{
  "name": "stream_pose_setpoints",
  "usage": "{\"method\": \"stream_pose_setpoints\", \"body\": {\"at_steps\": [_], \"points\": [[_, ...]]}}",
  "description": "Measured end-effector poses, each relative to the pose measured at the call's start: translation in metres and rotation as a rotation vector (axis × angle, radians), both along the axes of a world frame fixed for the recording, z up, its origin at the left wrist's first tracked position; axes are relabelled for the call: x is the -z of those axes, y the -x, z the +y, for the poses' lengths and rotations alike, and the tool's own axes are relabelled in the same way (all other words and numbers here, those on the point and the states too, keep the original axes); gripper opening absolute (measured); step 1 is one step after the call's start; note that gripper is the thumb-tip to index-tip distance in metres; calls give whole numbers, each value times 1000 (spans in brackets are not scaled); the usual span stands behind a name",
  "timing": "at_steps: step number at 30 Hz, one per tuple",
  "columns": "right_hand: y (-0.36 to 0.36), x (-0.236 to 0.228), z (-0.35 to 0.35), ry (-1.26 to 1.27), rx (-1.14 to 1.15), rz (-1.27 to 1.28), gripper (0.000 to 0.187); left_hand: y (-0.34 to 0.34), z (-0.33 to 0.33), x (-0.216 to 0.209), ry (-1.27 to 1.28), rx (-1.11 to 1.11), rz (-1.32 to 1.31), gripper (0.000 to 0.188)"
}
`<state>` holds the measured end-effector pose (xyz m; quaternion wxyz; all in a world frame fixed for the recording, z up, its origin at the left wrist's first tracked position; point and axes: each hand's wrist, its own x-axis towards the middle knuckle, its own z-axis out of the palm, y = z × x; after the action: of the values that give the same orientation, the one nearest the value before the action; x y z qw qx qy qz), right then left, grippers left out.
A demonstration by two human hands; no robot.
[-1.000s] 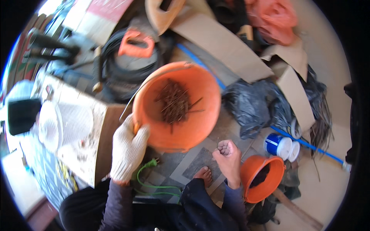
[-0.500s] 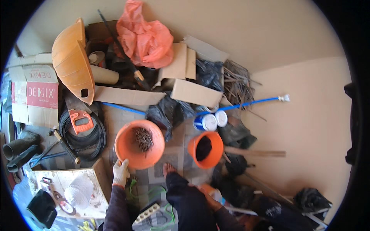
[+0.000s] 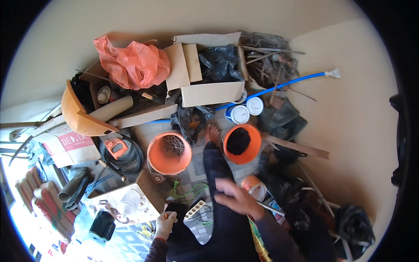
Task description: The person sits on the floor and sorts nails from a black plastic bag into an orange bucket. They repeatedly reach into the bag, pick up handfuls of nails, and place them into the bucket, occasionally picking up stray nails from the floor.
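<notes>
My left hand (image 3: 165, 224), in a white work glove, is by my left knee with its fingers curled. A small orange bit shows at its fingertips; I cannot make out what it is. My bare right hand (image 3: 238, 198) is over my right leg, fingers stretched out and holding nothing. Ahead of my left hand stands an orange bucket (image 3: 159, 159) with a heap of nails (image 3: 174, 145) in it, its wire handle hanging toward me. Another orange bucket (image 3: 249, 156), with dark contents, stands right of my bare foot (image 3: 212, 133).
Cardboard boxes (image 3: 214, 94), a red plastic bag (image 3: 133, 65) and an orange hard-hat-like shell (image 3: 80, 111) line the wall. A handsaw (image 3: 115, 148) lies on coiled black cable. A power strip (image 3: 195, 209) is between my legs. White-lidded tubs (image 3: 238, 114) stand behind the right bucket.
My left hand has let go of the nail bucket's rim and drawn back to my knee. My right hand has come up over my leg. The whole view has shifted and turned.
</notes>
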<state>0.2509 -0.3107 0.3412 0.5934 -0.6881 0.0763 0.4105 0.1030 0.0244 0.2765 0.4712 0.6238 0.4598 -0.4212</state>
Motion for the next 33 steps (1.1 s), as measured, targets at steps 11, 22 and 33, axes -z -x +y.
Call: {"method": "stream_pose_setpoints", "body": {"at_steps": [11, 22, 33], "points": [[-293, 297, -39, 184, 1208, 282, 109, -404, -128, 54, -178, 778, -690, 38], [-286, 240, 14, -94, 1479, -40, 70, -550, -220, 127, -317, 1176, -799, 57], [-260, 231, -81, 66, 435, -114, 67, -565, -165, 103, -164, 1331, -957, 88]]}}
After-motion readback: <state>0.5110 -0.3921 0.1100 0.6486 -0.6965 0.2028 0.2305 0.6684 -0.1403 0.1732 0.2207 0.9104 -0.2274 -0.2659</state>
